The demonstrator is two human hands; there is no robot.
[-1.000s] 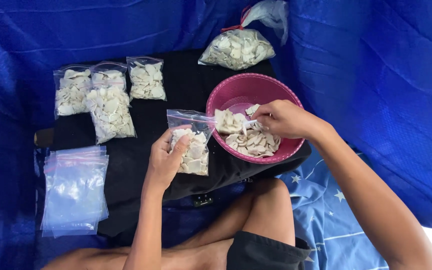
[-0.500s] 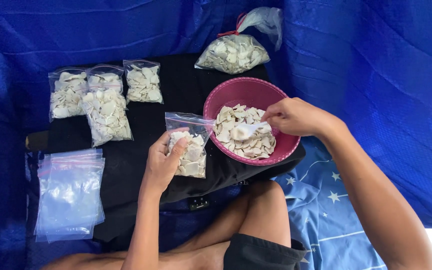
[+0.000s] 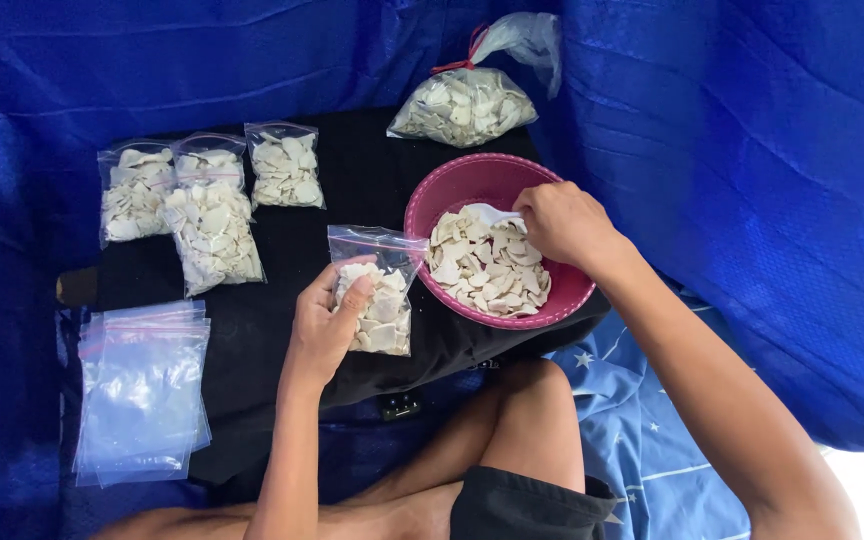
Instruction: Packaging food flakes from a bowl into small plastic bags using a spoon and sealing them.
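Step in hand, as judged: scooping pale chips out of the pink bowl [image 3: 422, 215] into a small clear zip bag [image 3: 377, 290].

Left hand [image 3: 324, 325]: clenched round the zip bag, just left of the bowl, bag mouth up and gaping toward the rim. Bag approx. half full.

Right hand [image 3: 564, 222]: over the bowl's right rim, fingers closed on the handle of a white spoon [image 3: 492, 214]; scoop end sits in the chips [image 3: 487, 265] inside the bowl.

To do it well (judgement): keep bag mouth wide and touching the bowl rim so spill drops back in; modest scoops; tip slowly; leave seal strip clear of crumbs.

Materials/shapes:
- Chips: off-white, thin, flat, irregular broken pcs, dry-looking, likely brittle.
- Bowl: round, plastic, matt pink, woven-pattern rim.
- Zip bag: thin glossy film, pink seal line, limp.
- 3 filled bags [image 3: 214, 210]: well left of bowl, lying flat.
- Large tied bag [image 3: 464, 105]: just beyond bowl, knotted neck w/ red tie.
- Empty bag stack [image 3: 142, 390]: far left and nearer the person than bowl.
- Black cloth [image 3: 362, 180] under bowl; blue tarp [image 3: 732, 150] around.
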